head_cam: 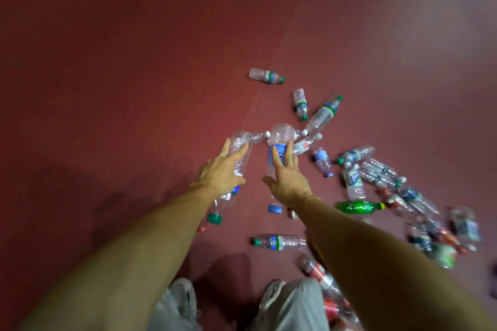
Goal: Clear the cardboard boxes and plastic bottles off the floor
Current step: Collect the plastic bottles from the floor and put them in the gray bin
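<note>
Mid-frame, your left hand [220, 169] and right hand [285, 177] lay straight, spread fingers over the green-capped bottle [240, 144] and the blue-labelled bottle [281, 137]; I cannot tell whether either is gripped. You look to be at pickup, so next close round both and lift.

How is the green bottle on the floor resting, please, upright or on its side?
On its side: the green bottle lies lengthwise on the red floor, its yellow cap pointing right.
</note>
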